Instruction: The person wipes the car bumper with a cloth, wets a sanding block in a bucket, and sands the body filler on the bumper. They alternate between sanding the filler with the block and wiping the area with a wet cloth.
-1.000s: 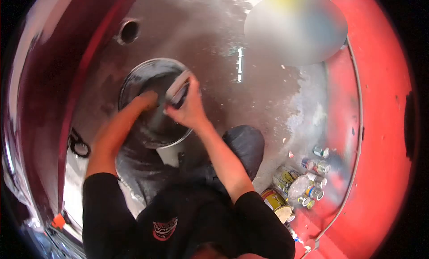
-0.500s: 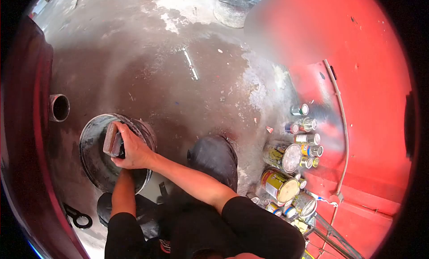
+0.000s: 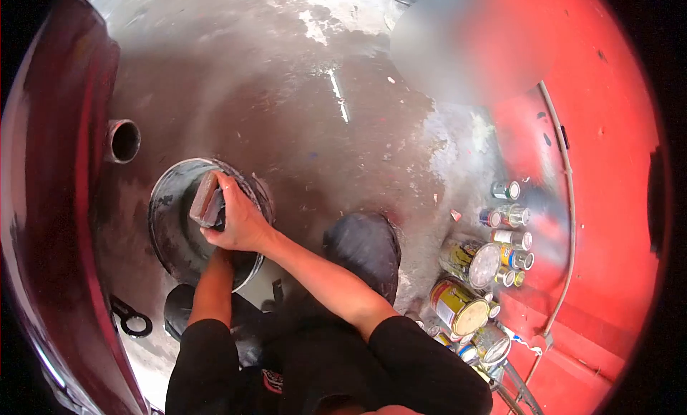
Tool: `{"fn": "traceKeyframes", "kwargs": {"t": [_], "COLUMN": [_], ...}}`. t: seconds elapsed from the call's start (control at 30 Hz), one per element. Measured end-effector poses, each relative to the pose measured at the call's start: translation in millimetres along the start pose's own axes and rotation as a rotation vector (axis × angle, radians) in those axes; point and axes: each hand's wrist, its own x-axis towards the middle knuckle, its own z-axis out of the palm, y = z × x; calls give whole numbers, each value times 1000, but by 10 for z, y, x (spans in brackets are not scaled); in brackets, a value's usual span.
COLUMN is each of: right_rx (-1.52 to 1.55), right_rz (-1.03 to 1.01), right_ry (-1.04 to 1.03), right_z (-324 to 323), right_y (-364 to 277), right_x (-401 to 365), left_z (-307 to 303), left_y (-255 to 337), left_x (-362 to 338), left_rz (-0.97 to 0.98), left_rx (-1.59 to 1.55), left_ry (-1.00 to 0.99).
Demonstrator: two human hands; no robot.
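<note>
A sanding block (image 3: 206,200), with a brownish face and a dark grey side, is gripped in my right hand (image 3: 242,220). The fingers and thumb close around it, above the mouth of a round bucket (image 3: 163,252) with a stained, greyish inside. My left forearm (image 3: 215,280) reaches into the same bucket from below. Behind the right hand and wrist, my left hand is hidden, so its fingers do not show. The bucket stands on the floor in front of my knees.
A dark red car body panel (image 3: 68,179) runs along the left, with an exhaust pipe (image 3: 124,141) poking out beside it. A black ring-shaped part (image 3: 134,322) lies lower left. Several paint cans (image 3: 458,305) crowd the floor by the red wall (image 3: 601,222).
The view has shifted, so the bucket, hands and cans appear farther right. Relative to the bucket, both arms keep nearly the same place, and the sanding block stays in my right hand.
</note>
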Motion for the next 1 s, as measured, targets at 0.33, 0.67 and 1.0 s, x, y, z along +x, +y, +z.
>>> {"fn": "traceKeyframes", "kwargs": {"t": [0.33,0.67,1.0], "right_rx": [-103,213,243], "right_rz": [31,103,157], "right_ry": [50,199,97], "right_z": [27,-4,-57], "right_y": [39,139,136], "right_x": [19,-58,-24], "left_z": [-194,-1162,-1392], "left_y": [-103,-684,-738], "left_x": [-534,-1707,-2089], "left_rz": [111,161,353], "left_rx": [-497,-1501,-1762], "left_ry": [1,-317,-214]}}
